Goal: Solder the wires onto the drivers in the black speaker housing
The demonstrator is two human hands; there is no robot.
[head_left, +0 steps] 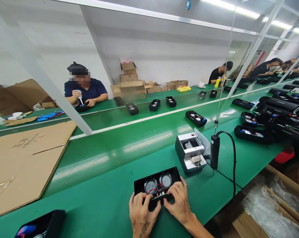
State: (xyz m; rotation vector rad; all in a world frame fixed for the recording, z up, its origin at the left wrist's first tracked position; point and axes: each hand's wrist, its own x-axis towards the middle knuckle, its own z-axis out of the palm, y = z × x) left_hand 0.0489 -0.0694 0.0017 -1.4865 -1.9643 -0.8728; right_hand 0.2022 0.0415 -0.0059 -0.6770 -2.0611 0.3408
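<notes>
"Green worktop [95, 185] under everything, then? What sits closest to the person?"

"A black rectangular housing [142, 181], lying near the worktop's front edge. Two round metal-faced discs [165, 180] sit side by side in it, with red wires [161, 189] running between them."

"Is anyone holding it?"

"Yes. The left hand [142, 215] and the right hand [179, 205] both grip it, their fingers [175, 193] curled over the lower part."

"What's hard to make out?"

"The fingers hide the housing's lower edge, and the small parts between the discs are too tiny to name."

"What's around it?"

"To its right, an open white-and-silver metal box [190, 152] stands on the worktop, just beside a hanging electric screwdriver [215, 152] with a black cord [234, 158]. Farther right, black trays [253, 134] crowd together, overlapping and partly cut off by the frame. At the lower left, the bottom of the frame cuts off another black tray [40, 224], and a cardboard sheet [23, 165] covers the worktop's left side."

"Anyone else?"

"A co-worker [85, 87] sits well apart, beyond a white frame [48, 79], handling something small at a second green belt."
</notes>
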